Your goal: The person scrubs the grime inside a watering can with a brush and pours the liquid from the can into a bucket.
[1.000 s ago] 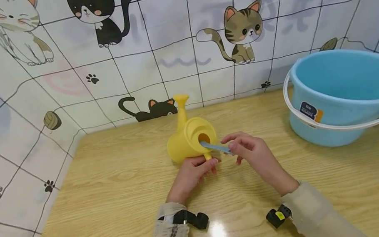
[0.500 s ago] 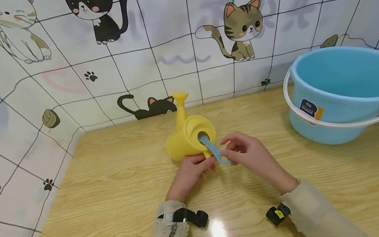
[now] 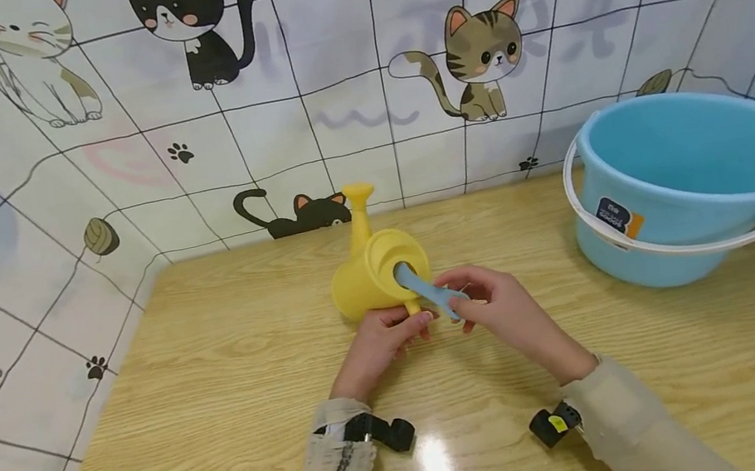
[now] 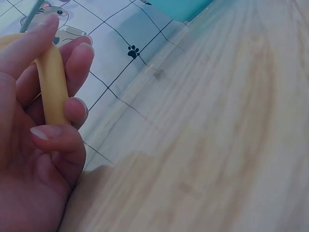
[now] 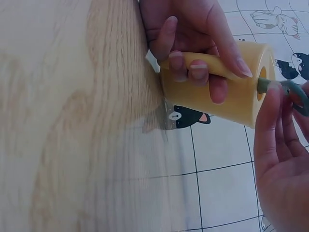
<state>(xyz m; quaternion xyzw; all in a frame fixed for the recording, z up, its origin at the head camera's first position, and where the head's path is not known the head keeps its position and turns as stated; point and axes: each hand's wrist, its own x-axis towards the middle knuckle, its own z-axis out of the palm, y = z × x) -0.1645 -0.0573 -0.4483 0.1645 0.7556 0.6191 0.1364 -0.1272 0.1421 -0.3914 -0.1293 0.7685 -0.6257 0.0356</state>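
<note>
Near the middle of the head view, the yellow plastic watering can (image 3: 379,276) is lying on its side on the pale wooden counter (image 3: 209,400), spout pointing toward the cat-patterned tiled wall (image 3: 104,149) at the upper part of the frame. The left hand (image 3: 383,344) is curling its grip around the can's yellow handle (image 4: 50,82), steadying it. Just to the right, the right hand (image 3: 505,312) is pinching the outer end of a flat light-blue plastic tool (image 3: 427,291), whose far end is sitting inside the round filling hole in the can's top. Judging from this, the tool is already partly inserted and working inside the can; drawing it out and setting the can upright look left to do. At the right of the frame, a light-blue plastic bucket with a white handle (image 3: 698,183) is standing well apart from the hands.

The left wrist view is showing what the head view hides: fingers (image 4: 72,63) wrapping fully round the handle. The right wrist view is showing the hole (image 5: 262,85) with the tool entering it, though the pinch itself is at the frame's edge.
</note>
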